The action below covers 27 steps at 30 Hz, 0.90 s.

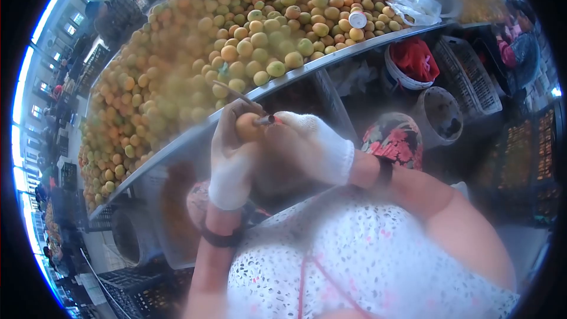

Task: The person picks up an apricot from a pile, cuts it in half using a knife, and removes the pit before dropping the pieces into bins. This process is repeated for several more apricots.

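Note:
My left hand (229, 156), in a white glove, is closed around a round orange-yellow fruit (248, 127). A thin brownish stick-like piece (233, 91) juts up and left past its fingers; where its other end goes is hidden. My right hand (313, 145), also in a white glove, is closed on a small tool with a dark tube-like end (266, 120) and a bit of red by the fingertips. The tool's end is against or just beside the fruit. Blur hides its exact shape. Both hands are over my lap, before the fruit-heaped table.
Many similar fruits (260, 41) are heaped behind the table's metal rim (348, 52). A white-lidded container (357, 19) and a clear plastic bag (413, 1) lie on them. Below stand a bucket with red cloth (413, 62), a dirty bucket (440, 117) and a crate (469, 74).

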Each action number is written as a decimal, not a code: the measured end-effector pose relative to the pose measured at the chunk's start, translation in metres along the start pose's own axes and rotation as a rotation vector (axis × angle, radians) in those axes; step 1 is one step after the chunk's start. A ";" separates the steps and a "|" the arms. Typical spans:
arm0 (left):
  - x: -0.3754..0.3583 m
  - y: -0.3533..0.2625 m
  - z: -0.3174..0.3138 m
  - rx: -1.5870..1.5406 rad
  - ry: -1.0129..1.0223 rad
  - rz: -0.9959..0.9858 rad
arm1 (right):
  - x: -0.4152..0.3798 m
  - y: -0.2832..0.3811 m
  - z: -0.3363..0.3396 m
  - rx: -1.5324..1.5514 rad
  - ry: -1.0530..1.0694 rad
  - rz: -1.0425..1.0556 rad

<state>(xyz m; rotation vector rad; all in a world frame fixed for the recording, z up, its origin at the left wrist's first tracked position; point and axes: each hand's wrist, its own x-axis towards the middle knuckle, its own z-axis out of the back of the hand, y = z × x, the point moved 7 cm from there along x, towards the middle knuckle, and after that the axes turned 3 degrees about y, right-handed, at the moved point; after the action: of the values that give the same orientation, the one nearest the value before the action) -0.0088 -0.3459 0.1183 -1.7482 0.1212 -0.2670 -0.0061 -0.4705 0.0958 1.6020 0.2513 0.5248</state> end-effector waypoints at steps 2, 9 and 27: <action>0.005 0.004 0.006 0.132 -0.022 -0.038 | 0.003 -0.004 -0.002 0.048 -0.011 -0.007; 0.007 0.002 0.017 0.550 -0.140 -0.259 | 0.018 -0.010 -0.009 0.198 -0.075 0.089; -0.005 -0.013 0.017 -0.451 -0.023 -0.140 | -0.002 -0.004 -0.015 -0.027 -0.022 -0.015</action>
<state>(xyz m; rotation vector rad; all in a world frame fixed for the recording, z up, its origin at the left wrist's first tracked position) -0.0105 -0.3255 0.1275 -2.2120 0.0430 -0.3403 -0.0148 -0.4576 0.0916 1.5774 0.2380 0.4969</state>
